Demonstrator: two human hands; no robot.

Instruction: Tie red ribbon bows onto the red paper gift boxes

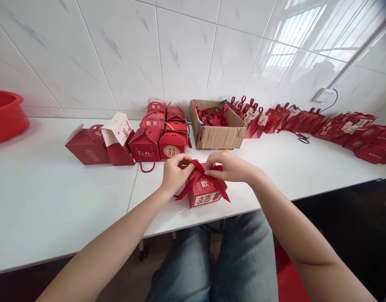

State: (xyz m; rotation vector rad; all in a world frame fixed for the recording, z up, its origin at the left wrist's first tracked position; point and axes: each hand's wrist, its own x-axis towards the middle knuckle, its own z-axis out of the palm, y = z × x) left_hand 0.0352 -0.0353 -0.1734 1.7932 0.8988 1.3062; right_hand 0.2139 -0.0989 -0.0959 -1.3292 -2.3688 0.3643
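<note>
A small red gift box (204, 198) with pale Chinese characters rests on the white table near its front edge. Dark red ribbon (216, 188) is looped in a bow across the box top, its two tails hanging down the front. At the bow's left side my left hand (177, 170) pinches the ribbon between thumb and fingers. My right hand (228, 167) grips the ribbon on the other side, close to the knot, with fingers closed. The knot itself is partly covered by my fingertips.
Behind the box stands an open cardboard box (219, 137) full of red ribbons. Several red gift boxes (145, 144) are grouped to its left, and rows of red gift bags (293, 118) line the wall to the right. Scissors (304, 140) lie there. A red basin (7, 119) sits far left.
</note>
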